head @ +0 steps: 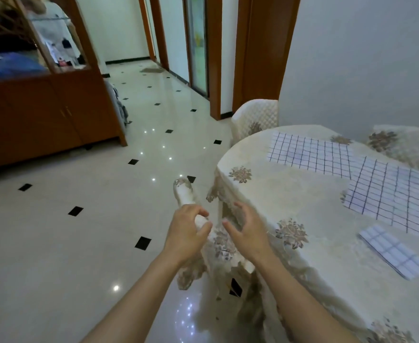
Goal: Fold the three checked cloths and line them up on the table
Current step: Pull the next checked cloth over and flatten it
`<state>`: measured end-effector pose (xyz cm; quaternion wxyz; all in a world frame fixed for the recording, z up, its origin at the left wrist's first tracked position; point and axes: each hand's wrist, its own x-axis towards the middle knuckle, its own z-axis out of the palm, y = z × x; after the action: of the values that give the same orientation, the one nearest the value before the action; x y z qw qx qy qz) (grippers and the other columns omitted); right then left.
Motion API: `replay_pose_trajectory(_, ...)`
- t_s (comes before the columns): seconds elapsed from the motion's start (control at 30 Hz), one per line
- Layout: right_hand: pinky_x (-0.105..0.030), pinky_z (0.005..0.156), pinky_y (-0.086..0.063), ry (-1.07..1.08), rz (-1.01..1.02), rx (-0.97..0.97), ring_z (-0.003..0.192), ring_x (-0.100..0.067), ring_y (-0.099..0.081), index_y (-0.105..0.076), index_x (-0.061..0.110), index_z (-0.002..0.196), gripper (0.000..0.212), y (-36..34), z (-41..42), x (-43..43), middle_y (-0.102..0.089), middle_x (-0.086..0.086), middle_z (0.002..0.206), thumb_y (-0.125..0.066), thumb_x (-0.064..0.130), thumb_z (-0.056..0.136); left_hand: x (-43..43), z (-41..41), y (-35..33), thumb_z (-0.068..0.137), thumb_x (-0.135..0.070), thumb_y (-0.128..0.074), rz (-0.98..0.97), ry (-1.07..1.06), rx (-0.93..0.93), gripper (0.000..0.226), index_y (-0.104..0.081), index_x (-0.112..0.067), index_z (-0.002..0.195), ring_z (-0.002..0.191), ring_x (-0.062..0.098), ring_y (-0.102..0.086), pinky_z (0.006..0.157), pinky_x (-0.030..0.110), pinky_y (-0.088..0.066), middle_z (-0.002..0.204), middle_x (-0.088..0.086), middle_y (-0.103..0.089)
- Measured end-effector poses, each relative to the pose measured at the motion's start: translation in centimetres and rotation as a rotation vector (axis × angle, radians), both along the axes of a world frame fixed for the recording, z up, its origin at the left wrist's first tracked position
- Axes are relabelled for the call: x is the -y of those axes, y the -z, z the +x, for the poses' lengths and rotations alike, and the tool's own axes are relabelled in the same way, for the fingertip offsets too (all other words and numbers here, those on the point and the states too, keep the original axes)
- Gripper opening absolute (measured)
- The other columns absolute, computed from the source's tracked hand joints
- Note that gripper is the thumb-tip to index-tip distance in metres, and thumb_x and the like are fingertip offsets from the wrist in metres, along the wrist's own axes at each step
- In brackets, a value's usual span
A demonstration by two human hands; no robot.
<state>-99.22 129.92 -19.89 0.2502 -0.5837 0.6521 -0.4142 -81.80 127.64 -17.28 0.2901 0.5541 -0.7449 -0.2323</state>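
Observation:
Three white cloths with dark checks lie on the round table (265,194). One checked cloth (309,154) is spread flat at the far side. A second cloth (396,199) lies spread to its right, overlapping its corner. A third cloth (394,251), folded small, rests near the front right. My left hand (186,233) grips the top of a covered chair back (185,191) beside the table. My right hand (245,229) hovers at the table's edge with fingers apart, holding nothing.
The table wears a cream floral tablecloth hanging to the floor. Another covered chair (255,117) stands at the far side, a third (406,142) at the right. A wooden cabinet (47,115) stands on the left. Glossy tiled floor (79,231) stretches toward a hallway.

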Motion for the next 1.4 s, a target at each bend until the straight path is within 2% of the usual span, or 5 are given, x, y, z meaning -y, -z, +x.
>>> replay_pose_trajectory(0.33,-0.032,0.101,-0.042,0.048,0.039,-0.042,0.119,-0.007,-0.047,-0.044,0.031,0.135,0.052,0.2,3.5,12.5,-0.049,0.011,0.132,-0.062,0.045,0.088,13.8,5.1,1.1,0.090,-0.031,-0.063,0.070,-0.005,-0.087,0.018,-0.060,-0.031,0.107,0.111,0.002,-0.045,0.090,0.013,-0.033,0.115,-0.018,-0.053)
replay_pose_trajectory(0.5,-0.004,0.086,-0.034,0.076,0.006,-0.044,0.106,0.012,-0.045,-0.050,0.026,0.132,0.046,0.8,8.4,19.3,-0.049,0.019,0.121,-0.066,0.031,0.089,20.7,10.4,3.4,0.089,-0.031,-0.064,0.110,0.031,-0.158,0.015,-0.062,-0.030,0.104,0.109,0.004,-0.049,0.092,0.015,-0.037,0.112,-0.015,-0.056)
replay_pose_trajectory(0.63,-0.026,0.101,-0.039,0.139,0.030,-0.035,0.120,-0.003,-0.047,-0.048,0.024,0.134,0.049,0.2,13.0,24.5,-0.050,0.015,0.128,-0.066,0.031,0.088,27.5,15.1,2.9,0.089,-0.026,-0.066,0.136,0.054,-0.228,0.017,-0.061,-0.028,0.105,0.108,0.004,-0.051,0.091,0.022,-0.041,0.112,-0.014,-0.056)
replay_pose_trajectory(0.9,-0.034,0.110,-0.036,0.226,0.059,-0.100,0.127,-0.007,-0.042,-0.045,0.023,0.137,0.051,-0.4,18.4,32.5,-0.049,0.008,0.136,-0.062,0.035,0.090,37.7,20.6,2.7,0.088,-0.024,-0.066,0.127,0.133,-0.313,0.016,-0.062,-0.029,0.103,0.108,-0.002,-0.050,0.094,0.030,-0.045,0.110,-0.021,-0.055)
replay_pose_trajectory(1.4,-0.024,0.104,-0.033,0.500,0.058,0.008,0.125,-0.009,-0.045,-0.047,0.021,0.135,0.049,4.0,12.2,52.5,-0.050,0.007,0.134,-0.063,0.033,0.090,61.2,14.3,4.5,0.086,-0.023,-0.068,0.178,0.367,-0.125,0.016,-0.064,-0.029,0.100,0.106,-0.001,-0.053,0.094,0.037,-0.048,0.109,-0.018,-0.058)
